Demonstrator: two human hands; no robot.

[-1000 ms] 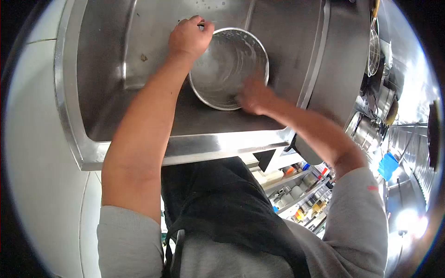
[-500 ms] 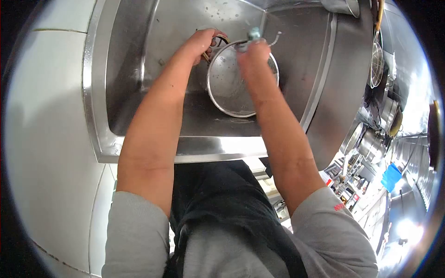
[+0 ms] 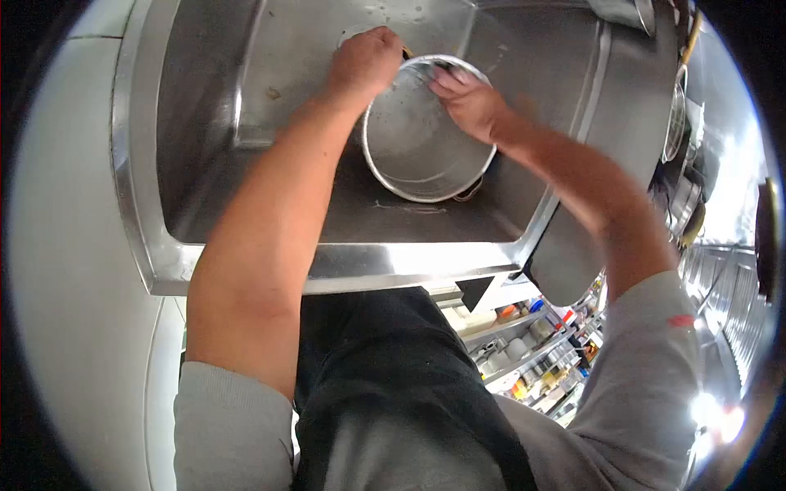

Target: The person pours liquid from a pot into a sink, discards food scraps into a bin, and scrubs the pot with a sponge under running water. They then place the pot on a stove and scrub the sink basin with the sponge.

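Observation:
A round metal pot stands in the steel sink, its open top facing the camera. Its handle shows at the upper left of the rim, and my left hand is closed around it. My right hand reaches into the pot near the upper right rim, its fingers bent against the inner wall. Something greyish lies at those fingertips, too blurred to make out. Another loop, perhaps a second handle, sticks out at the pot's lower right.
The sink's front edge runs between my body and the pot. A metal vessel sits at the upper right. A wire strainer hangs at the right, and shelves with containers stand below.
My right hand has gone from the far rim down into the pot, and my right forearm has swung out to the right. The pot has turned slightly, with my left hand still at its handle.

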